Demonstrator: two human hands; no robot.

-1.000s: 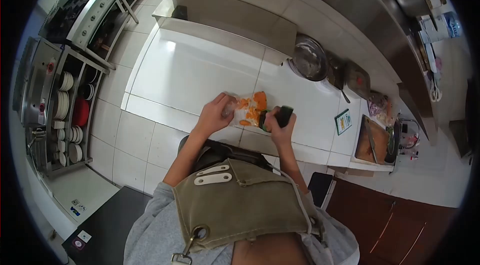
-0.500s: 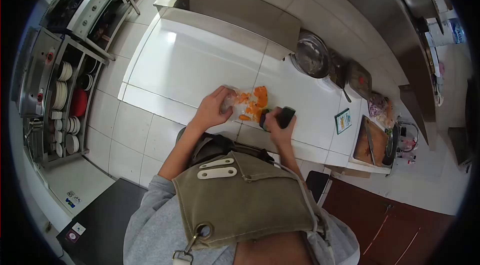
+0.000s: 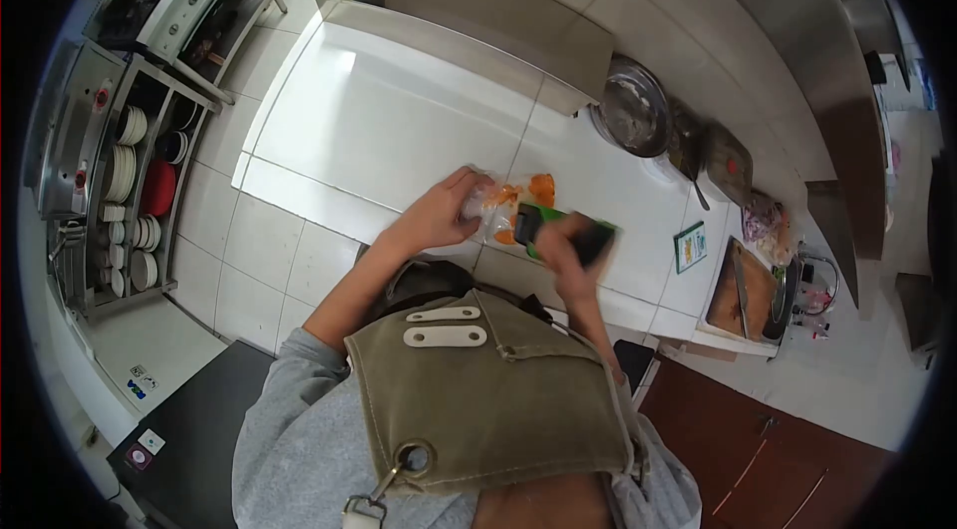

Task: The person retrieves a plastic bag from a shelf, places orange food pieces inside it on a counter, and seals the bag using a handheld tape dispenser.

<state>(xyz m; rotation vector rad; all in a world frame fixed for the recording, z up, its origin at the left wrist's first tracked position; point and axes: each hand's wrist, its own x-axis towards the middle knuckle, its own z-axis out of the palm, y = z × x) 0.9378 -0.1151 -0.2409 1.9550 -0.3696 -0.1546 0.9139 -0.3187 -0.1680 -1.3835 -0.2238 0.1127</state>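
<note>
Hands apart near the bench's [image 3: 399,95] front edge: left hand [image 3: 437,216] held clear plastic bag [image 3: 490,227], right hand [image 3: 565,252] gripped black-and-green tool [image 3: 528,226]; slack plastic risked snagging.

Interior lighting, moderately bright, source unseen — a pale glare patch thrown on the white counter [image 3: 399,110] at its far left; soft shadow near the hands; motion blur noted on the right hand [image 3: 564,248]; wide-angle bowing, edges darkened to black — fine detail lost.
</note>
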